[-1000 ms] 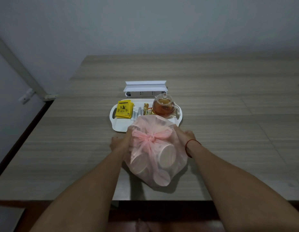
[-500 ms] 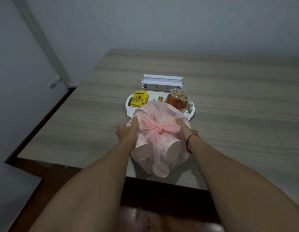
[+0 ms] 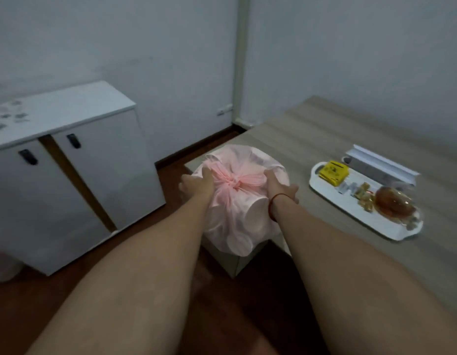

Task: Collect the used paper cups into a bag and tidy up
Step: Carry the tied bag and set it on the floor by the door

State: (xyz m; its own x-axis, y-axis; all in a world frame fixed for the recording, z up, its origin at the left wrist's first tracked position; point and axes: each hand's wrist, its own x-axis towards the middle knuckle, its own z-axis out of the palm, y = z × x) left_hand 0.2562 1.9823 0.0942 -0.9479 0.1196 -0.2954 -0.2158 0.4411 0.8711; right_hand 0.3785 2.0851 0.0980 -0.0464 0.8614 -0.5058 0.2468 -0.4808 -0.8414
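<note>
A pink translucent bag [image 3: 237, 216], knotted at the top and full of white paper cups, is held in the air between both hands, over the table's left corner and the floor. My left hand [image 3: 196, 184] presses on its left side. On its right side is my right hand [image 3: 279, 187], which has a red string at the wrist. Cup shapes show through the plastic, and the knot sits between the two hands.
The wooden table [image 3: 350, 139] carries a white tray [image 3: 332, 196] with a yellow packet [image 3: 333, 170], small sachets and a glass teapot [image 3: 393, 207] of amber tea. A white box [image 3: 381, 170] lies behind it. A white two-door cabinet [image 3: 68, 162] stands at the left on dark floor.
The bag has been lifted off the table and carried left toward the table's corner. The view has swung left, bringing the cabinet and floor into sight.
</note>
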